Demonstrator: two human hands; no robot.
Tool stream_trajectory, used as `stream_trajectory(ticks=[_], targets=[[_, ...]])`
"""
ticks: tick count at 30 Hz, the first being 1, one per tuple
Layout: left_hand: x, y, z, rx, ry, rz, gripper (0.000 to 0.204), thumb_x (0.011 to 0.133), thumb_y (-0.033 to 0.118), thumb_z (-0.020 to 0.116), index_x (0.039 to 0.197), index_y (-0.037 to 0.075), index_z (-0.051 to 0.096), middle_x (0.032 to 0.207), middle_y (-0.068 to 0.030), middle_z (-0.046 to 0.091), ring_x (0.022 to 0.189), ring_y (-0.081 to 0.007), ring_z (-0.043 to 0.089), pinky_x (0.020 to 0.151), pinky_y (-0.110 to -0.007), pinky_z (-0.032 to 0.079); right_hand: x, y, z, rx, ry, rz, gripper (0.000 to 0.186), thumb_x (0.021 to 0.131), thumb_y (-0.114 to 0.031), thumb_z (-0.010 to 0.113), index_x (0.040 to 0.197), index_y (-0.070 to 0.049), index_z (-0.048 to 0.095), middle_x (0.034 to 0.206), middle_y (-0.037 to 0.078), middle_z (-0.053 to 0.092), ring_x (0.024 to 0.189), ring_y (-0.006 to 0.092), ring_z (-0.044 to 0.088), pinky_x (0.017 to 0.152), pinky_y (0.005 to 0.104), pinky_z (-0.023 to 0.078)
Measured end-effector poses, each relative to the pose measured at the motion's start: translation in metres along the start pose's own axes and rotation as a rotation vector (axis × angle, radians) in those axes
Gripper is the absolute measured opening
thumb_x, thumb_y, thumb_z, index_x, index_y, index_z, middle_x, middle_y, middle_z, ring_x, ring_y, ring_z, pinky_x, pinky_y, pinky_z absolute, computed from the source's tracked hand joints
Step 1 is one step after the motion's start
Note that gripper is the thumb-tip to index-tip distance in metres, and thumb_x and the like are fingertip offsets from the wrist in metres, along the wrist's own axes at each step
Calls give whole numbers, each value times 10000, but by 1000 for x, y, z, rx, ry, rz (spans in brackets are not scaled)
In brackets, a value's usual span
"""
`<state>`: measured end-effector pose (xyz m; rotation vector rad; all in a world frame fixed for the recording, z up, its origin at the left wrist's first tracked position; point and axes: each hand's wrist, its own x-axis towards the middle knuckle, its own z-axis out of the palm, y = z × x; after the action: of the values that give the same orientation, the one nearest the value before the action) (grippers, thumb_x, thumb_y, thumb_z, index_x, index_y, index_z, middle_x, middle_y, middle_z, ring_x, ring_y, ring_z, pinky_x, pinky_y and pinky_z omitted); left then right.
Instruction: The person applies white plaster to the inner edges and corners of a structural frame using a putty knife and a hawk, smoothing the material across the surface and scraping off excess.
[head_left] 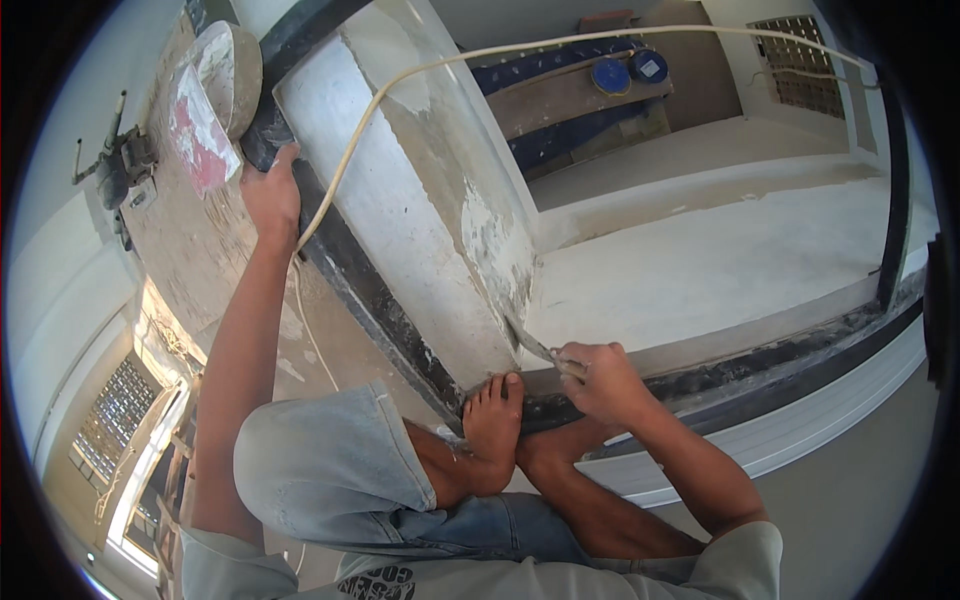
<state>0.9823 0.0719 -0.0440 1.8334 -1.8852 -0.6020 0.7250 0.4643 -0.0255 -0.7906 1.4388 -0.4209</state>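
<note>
Metal scraper [528, 340] in clenched right-hand fingers [590, 372]

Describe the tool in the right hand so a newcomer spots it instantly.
Find the big white plastered column running down the middle. At its lower corner the right hand grips a small putty knife, blade against the plaster. It is a thin flat metal blade, unlike the round plaster-caked board by the left hand.

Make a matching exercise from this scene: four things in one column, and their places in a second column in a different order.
1. left hand
2. right hand
3. bare foot
4. pale cable

a. resting on the dark ledge
b. gripping the dark beam edge high up
c. strung across the top of the view
d. holding a scraper at the plastered wall's base

Pairs: 1-b, 2-d, 3-a, 4-c
</note>
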Motion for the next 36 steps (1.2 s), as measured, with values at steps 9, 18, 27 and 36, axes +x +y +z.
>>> stream_trajectory(ticks=[9,18,27,36], targets=[[-9,13,-12,-94,-130,-203,525,827,220,750,1248,-74,638,1222,-160,706,1113,-311,646,1044,-360,436,-8,0,9,-27,-20,108,278,786,-16,680,1061,16,692,918,273,709,958,486,670,914,524,523],[-12,4,-2,-98,-40,-115,367,857,191,725,1130,-50,681,1083,-122,734,978,-250,656,961,-332,464,24,33,34,-77,37,7,271,805,-18,651,1069,41,665,863,293,692,881,494,674,828,522,551],[-10,-15,0,51,74,74,376,851,193,728,1120,-66,686,1073,-130,744,975,-248,665,954,-338,471,36,22,23,-128,-13,24,272,819,-11,636,1083,47,662,887,323,686,924,504,668,871,532,537],[-16,0,0,121,57,3,406,843,217,737,1119,-73,672,1091,-141,729,972,-266,663,941,-349,478,54,22,11,-140,-8,24,265,810,-34,650,1060,52,649,923,303,698,955,510,654,900,550,522]])
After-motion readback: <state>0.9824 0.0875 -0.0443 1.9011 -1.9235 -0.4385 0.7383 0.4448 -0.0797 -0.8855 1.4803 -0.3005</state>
